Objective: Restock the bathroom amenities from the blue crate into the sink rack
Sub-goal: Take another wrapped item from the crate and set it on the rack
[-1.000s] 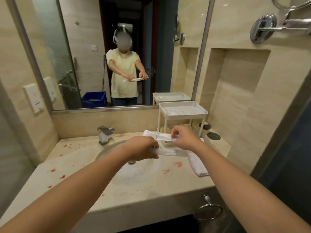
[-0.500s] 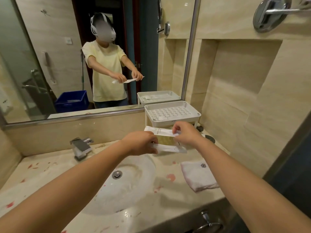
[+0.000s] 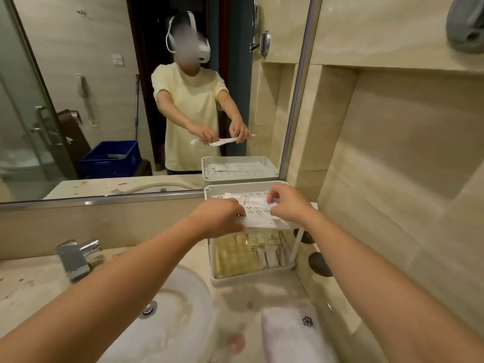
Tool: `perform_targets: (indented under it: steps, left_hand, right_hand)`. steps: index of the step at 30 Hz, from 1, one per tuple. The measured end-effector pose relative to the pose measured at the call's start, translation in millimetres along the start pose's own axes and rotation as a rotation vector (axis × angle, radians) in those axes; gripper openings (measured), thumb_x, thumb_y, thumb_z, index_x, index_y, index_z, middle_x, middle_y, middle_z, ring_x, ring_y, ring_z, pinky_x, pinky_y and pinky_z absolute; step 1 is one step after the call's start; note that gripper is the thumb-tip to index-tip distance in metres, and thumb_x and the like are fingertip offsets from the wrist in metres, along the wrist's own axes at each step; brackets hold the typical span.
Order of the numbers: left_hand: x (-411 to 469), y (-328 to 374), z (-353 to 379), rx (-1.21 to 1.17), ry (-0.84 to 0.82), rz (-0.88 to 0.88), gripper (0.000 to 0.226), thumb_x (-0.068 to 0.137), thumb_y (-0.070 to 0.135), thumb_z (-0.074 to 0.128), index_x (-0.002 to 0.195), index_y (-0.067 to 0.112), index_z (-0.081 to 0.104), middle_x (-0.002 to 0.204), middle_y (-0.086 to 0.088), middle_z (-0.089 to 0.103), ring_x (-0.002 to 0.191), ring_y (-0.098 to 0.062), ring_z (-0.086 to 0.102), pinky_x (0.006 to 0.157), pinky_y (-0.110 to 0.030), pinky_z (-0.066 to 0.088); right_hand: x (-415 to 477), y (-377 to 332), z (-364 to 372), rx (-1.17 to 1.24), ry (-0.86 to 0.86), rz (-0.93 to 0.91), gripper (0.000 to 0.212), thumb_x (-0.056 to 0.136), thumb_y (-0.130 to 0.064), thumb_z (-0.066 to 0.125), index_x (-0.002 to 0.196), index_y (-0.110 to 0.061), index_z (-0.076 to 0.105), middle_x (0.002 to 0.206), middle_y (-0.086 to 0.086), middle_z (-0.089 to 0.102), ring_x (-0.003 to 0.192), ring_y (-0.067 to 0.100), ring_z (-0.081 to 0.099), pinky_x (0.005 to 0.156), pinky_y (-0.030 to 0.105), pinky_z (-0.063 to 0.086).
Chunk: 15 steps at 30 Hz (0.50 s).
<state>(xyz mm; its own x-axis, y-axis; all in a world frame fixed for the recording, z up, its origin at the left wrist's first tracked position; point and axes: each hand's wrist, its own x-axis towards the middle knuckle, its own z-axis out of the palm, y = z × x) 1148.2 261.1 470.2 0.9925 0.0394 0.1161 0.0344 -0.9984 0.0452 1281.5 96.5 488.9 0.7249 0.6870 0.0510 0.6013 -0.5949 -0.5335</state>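
Now, blue crate point(image 3: 110, 159): behind me, in the mirror point(image 3: 78, 74), not empty.
Left hand point(image 3: 220, 218): pinching one white sachet point(image 3: 264, 221).
Right hand point(image 3: 288, 203): pinching another, over the top tray point(image 3: 209, 190).
Sink rack point(image 3: 251, 275): lower tier point(image 3: 212, 258) stocked; top needs filling, I judge.

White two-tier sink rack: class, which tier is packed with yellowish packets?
The white plastic lower tray, at the rack's bottom, holds the yellowish packets; the perforated upper tray shows only long white sachets.
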Motion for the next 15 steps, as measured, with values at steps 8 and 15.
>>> perform_targets:
  steps: [8, 15]
  left_hand:
    - [62, 4, 28, 0.004, -0.023, -0.091, 0.036, 0.09, 0.049, 0.06, 0.116, 0.025, 0.065, 0.111, 0.004, 0.06, 0.097, -0.02, 0.06, 0.074, -0.03, 0.048]
    - [79, 8, 47, -0.031, -0.08, -0.11, 0.014, 0.088, 0.036, 0.055, 0.083, 0.026, 0.064, 0.088, 0.004, 0.058, 0.08, -0.02, 0.056, 0.065, -0.031, 0.048]
  right_hand:
    - [60, 32, 2, 0.021, -0.058, -0.029, 0.028, 0.074, -0.004, 0.06, 0.076, -0.03, 0.055, 0.104, -0.009, 0.058, 0.106, 0.019, 0.059, 0.09, 0.043, 0.052]
    - [84, 47, 18, 0.012, -0.108, -0.027, 0.025, 0.077, -0.005, 0.058, 0.078, -0.03, 0.054, 0.101, -0.011, 0.059, 0.099, 0.018, 0.059, 0.089, 0.041, 0.052]
